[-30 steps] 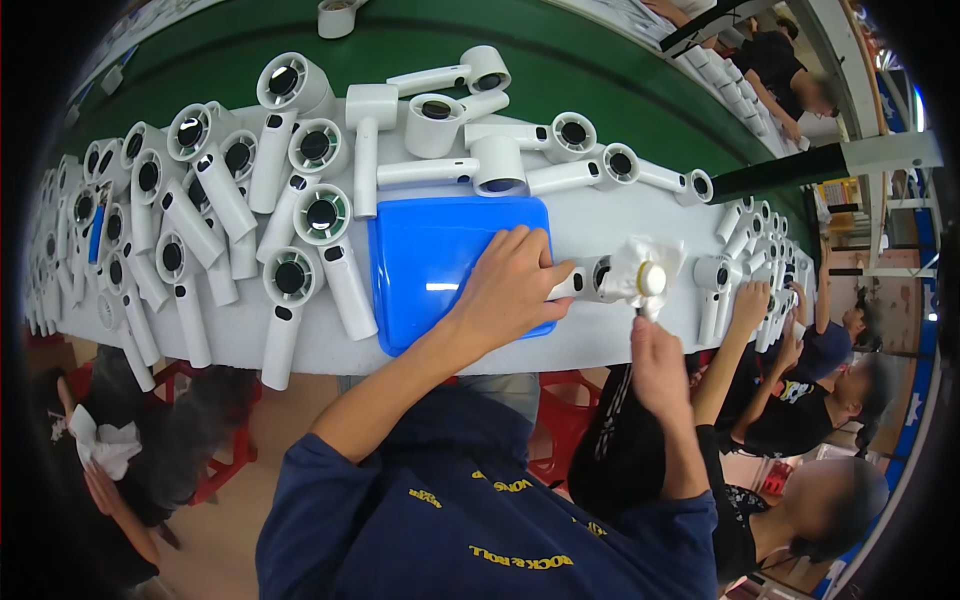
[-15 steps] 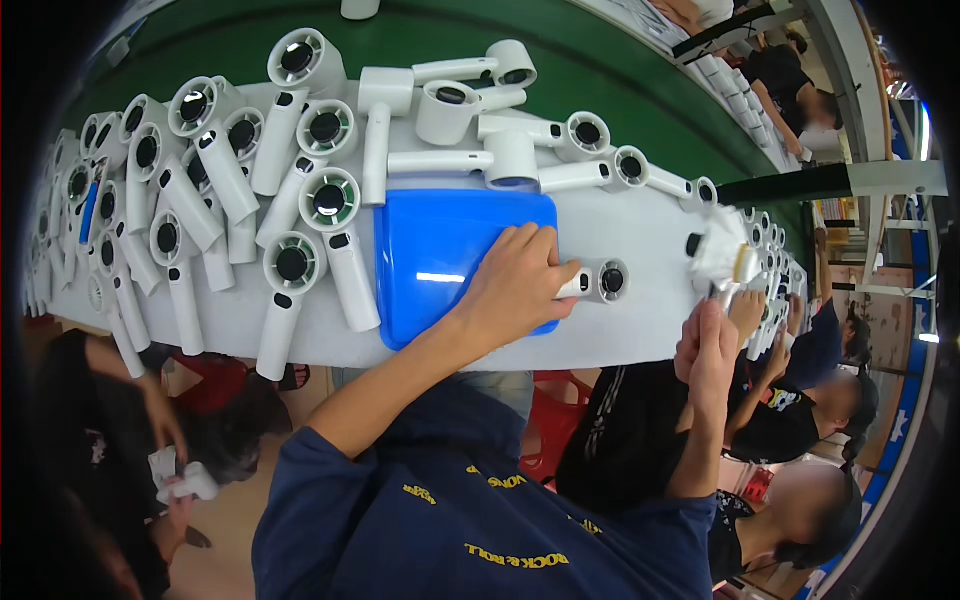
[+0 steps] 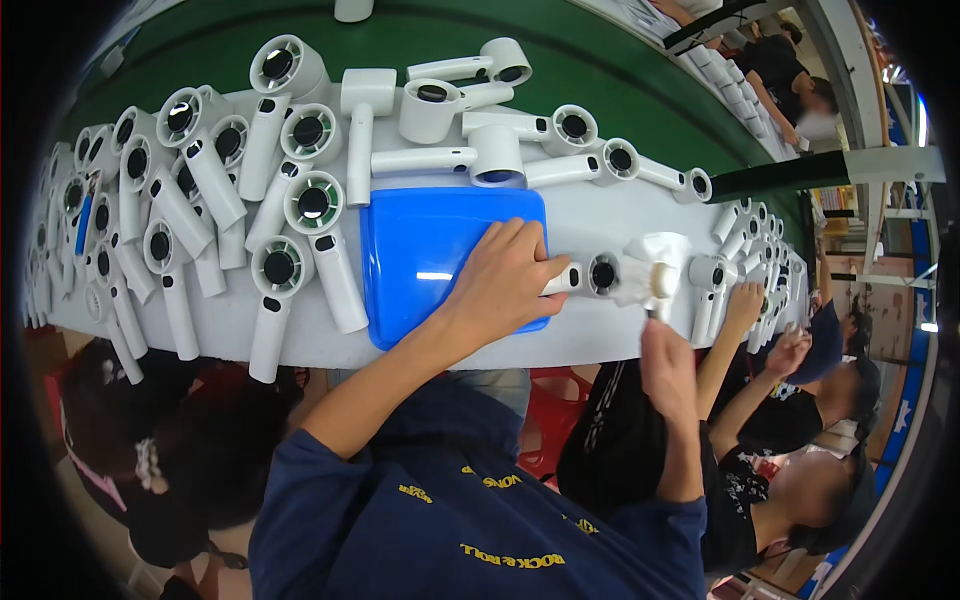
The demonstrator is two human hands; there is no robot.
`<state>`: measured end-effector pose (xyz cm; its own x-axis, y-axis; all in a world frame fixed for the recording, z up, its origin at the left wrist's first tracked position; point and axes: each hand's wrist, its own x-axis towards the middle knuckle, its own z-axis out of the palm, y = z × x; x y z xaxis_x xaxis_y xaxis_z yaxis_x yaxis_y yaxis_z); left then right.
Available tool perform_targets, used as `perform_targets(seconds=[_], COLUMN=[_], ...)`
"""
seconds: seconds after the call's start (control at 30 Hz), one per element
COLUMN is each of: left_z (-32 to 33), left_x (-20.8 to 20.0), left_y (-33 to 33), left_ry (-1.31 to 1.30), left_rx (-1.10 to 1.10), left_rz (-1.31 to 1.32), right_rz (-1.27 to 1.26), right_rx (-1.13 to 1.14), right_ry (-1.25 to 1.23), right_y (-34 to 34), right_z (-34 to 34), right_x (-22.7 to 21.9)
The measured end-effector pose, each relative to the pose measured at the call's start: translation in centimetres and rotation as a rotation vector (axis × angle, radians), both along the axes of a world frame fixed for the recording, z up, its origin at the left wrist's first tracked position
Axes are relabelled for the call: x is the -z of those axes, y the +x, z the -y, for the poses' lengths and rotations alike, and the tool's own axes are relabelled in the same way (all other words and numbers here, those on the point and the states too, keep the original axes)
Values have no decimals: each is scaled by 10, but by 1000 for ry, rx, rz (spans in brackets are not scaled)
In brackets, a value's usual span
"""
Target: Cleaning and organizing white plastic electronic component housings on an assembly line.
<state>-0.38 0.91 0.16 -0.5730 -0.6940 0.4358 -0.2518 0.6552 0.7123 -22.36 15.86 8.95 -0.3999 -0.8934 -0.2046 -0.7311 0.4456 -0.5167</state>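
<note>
My left hand (image 3: 500,272) is closed round the handle of a white handheld fan (image 3: 603,275) and rests on a blue plastic tray (image 3: 412,225). The fan lies sideways, its round head pointing right beyond the tray's edge. In my right hand (image 3: 668,365) is the thin dark handle of a mallet-like tool (image 3: 650,270). Loose white wrapping covers the tool's head, leaving a tan and white end showing. That head is slightly blurred and is right beside the fan head; whether they touch I cannot tell.
Many white handheld fans (image 3: 313,200) crowd the pale work surface (image 3: 560,340) to the left and behind the tray. More fans (image 3: 708,270) lie to the right, near a co-worker's hand (image 3: 745,305). A green belt (image 3: 560,60) runs along the back; a blue pen-like object (image 3: 84,225) lies far left.
My right hand has swung left and down, bringing the wrapped tool from well to the right up beside the fan head. My left hand keeps its hold on the fan. The view shifts slightly.
</note>
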Motion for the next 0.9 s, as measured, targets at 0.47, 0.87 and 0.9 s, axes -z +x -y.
perform_targets(seconds=[0.47, 0.87, 0.9], left_z=[3, -10, -13], left_x=[0, -40, -45], left_y=[0, 34, 38], left_ry=[-36, 169, 190], left_rx=[14, 226, 254], left_rz=[-23, -97, -136], right_rz=[342, 874, 938], right_rx=[188, 258, 218], right_ry=[-380, -594, -618], right_y=[15, 48, 52], right_z=[-10, -17, -21], right_x=[6, 2, 6])
